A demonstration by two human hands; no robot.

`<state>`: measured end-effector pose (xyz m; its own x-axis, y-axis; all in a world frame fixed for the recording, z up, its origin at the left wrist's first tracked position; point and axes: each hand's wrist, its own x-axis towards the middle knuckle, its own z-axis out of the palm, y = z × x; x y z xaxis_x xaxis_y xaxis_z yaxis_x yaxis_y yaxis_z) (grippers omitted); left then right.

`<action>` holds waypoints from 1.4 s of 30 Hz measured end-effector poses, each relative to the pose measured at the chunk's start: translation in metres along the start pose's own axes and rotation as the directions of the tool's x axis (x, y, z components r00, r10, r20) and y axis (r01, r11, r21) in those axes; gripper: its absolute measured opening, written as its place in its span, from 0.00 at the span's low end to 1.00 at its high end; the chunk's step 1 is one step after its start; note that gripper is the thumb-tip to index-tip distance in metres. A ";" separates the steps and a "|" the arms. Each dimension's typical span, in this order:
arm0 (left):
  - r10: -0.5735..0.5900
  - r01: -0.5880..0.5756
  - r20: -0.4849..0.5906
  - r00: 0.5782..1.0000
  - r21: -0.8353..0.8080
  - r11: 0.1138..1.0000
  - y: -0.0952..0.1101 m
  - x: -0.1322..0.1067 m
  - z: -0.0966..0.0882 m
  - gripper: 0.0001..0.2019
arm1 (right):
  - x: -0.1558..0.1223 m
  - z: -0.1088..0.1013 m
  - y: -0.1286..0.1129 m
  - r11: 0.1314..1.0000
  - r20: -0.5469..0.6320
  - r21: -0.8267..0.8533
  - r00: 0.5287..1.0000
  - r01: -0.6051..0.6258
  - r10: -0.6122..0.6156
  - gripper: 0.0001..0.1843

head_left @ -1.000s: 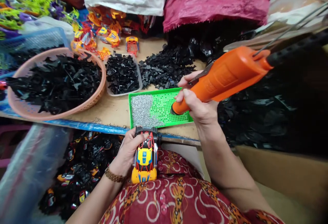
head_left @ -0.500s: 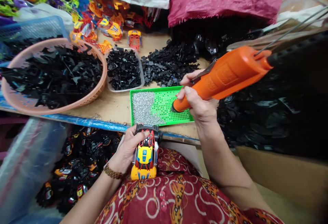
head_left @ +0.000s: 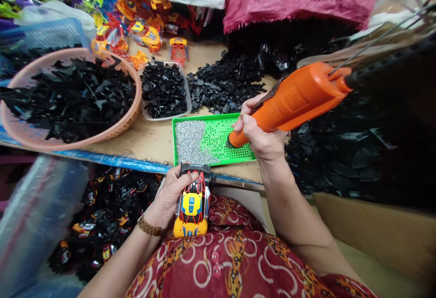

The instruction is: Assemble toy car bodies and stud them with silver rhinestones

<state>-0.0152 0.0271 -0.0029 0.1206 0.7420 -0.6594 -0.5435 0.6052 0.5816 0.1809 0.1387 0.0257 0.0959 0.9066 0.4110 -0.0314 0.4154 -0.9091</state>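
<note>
My left hand [head_left: 167, 198] is closed round a yellow, red and blue toy car [head_left: 192, 205], held on my lap just below the table edge. My right hand [head_left: 261, 140] grips an orange electric screwdriver [head_left: 293, 100], whose black cable runs off to the upper right. Its tip rests on the perforated part of a green tray [head_left: 218, 136]. A heap of small silver screws [head_left: 189, 141] fills the tray's left side.
A pink basket [head_left: 119, 127] of black plastic parts stands at the left, a clear tub [head_left: 163, 91] of black parts behind the tray, and a loose black pile [head_left: 226, 84] beside it. Toy car shells [head_left: 143, 34] lie at the back. More cars fill a bin [head_left: 109, 216] below.
The screwdriver tip has shifted slightly on the green tray. My left hand and the toy car have stayed almost still.
</note>
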 end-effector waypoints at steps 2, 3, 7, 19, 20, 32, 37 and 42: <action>0.001 -0.001 -0.002 1.000 -0.004 1.000 0.000 0.000 0.000 0.16 | 0.000 0.000 0.001 1.000 -0.011 -0.012 1.000 0.002 -0.002 0.14; 0.002 -0.002 -0.005 1.000 -0.001 1.000 -0.001 -0.001 0.000 0.16 | 0.000 0.000 0.001 1.000 -0.008 -0.013 1.000 0.007 -0.007 0.14; 0.004 -0.003 -0.007 1.000 0.042 0.999 -0.002 -0.003 -0.002 0.17 | 0.001 0.000 0.000 0.999 -0.033 -0.019 0.998 0.049 -0.049 0.17; 0.030 -0.029 -0.008 1.000 0.121 0.992 -0.004 -0.010 0.005 0.16 | -0.002 -0.001 -0.051 0.995 -0.038 0.099 0.999 0.003 0.001 0.15; 0.038 -0.037 -0.004 0.999 0.122 0.992 -0.006 -0.010 0.005 0.16 | -0.002 0.000 -0.060 0.990 -0.030 0.143 1.000 0.000 0.004 0.14; 0.073 -0.077 0.036 0.997 0.097 0.992 -0.017 -0.009 0.002 0.12 | -0.029 0.020 -0.113 0.966 0.149 0.232 0.986 -0.111 0.078 0.11; 0.095 -0.101 0.046 0.994 0.143 0.985 -0.014 -0.013 0.005 0.12 | -0.038 0.025 -0.102 0.978 0.201 0.172 0.976 -0.123 0.087 0.14; 0.118 -0.124 0.044 0.992 0.181 0.976 -0.010 -0.018 0.012 0.12 | -0.036 0.022 -0.101 0.974 0.255 0.184 0.964 -0.129 0.080 0.18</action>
<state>-0.0018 0.0111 0.0083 0.0922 0.8203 -0.5644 -0.3950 0.5504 0.7355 0.1584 0.0659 0.1039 -0.1641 0.9257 0.3409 -0.2260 0.3011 -0.9264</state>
